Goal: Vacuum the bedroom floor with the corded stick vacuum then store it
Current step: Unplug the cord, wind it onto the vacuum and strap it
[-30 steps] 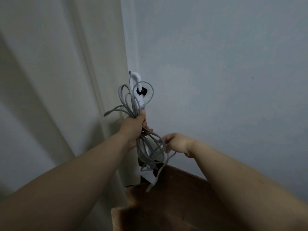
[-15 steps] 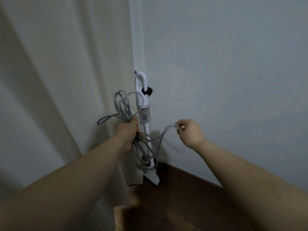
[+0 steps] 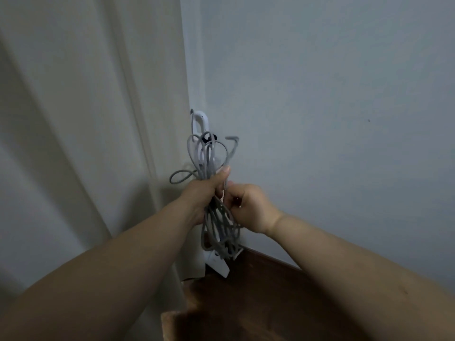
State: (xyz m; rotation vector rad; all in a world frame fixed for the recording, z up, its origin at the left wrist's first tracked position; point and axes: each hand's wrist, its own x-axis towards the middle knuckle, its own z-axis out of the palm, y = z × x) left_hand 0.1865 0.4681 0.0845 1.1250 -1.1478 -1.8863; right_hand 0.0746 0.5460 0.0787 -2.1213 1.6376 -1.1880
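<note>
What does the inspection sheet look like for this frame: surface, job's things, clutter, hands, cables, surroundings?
Surface: dark wooden floor, seen only in the corner.
Job's things: white stick vacuum stands upright in the corner, its foot on the floor, mostly hidden behind the cord.
Clutter: nothing seen.
Hands: left hand grips the bundled cord at its middle; right hand pinches a strand beside it.
Cables: grey power cord gathered in loose loops above and below the left hand; one end sticks up to the right. Plug not clearly seen.
Surroundings: pale curtain on the left, plain grey wall on the right.
</note>
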